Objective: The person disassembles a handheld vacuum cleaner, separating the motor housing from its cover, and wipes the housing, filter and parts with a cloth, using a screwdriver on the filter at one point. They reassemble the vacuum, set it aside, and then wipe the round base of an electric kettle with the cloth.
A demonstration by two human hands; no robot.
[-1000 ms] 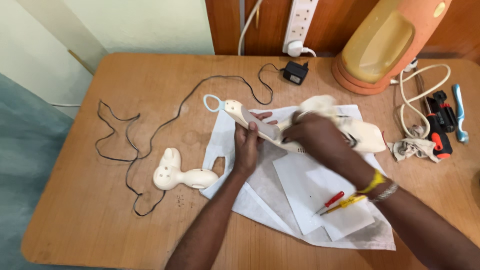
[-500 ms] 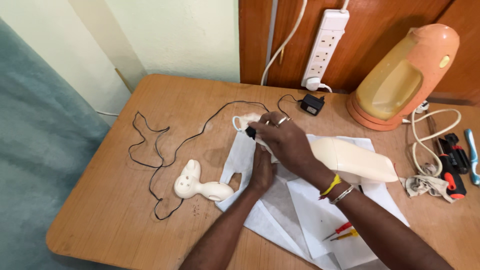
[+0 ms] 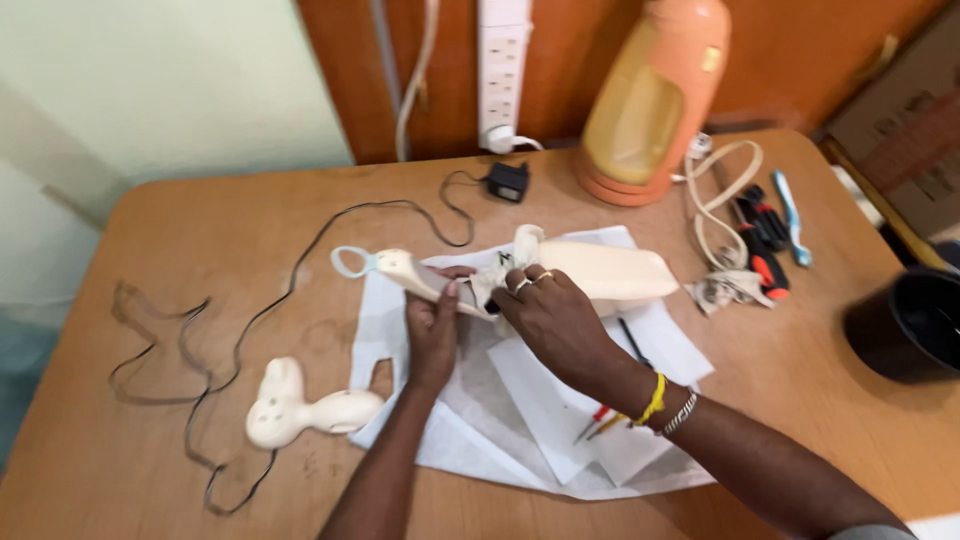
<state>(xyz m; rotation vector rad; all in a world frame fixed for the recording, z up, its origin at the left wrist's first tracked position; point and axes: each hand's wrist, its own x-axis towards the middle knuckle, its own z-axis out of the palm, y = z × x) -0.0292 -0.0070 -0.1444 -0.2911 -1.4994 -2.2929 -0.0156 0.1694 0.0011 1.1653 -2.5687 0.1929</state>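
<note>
Cream plastic handset shell (image 3: 600,272), smooth, hard and judged light but crack-prone, is held over white paper sheets (image 3: 560,400) mid-counter (image 3: 200,230), its narrow looped handle gripped by the left hand (image 3: 432,330), the right hand (image 3: 555,315) pinching at the middle joint.
</note>
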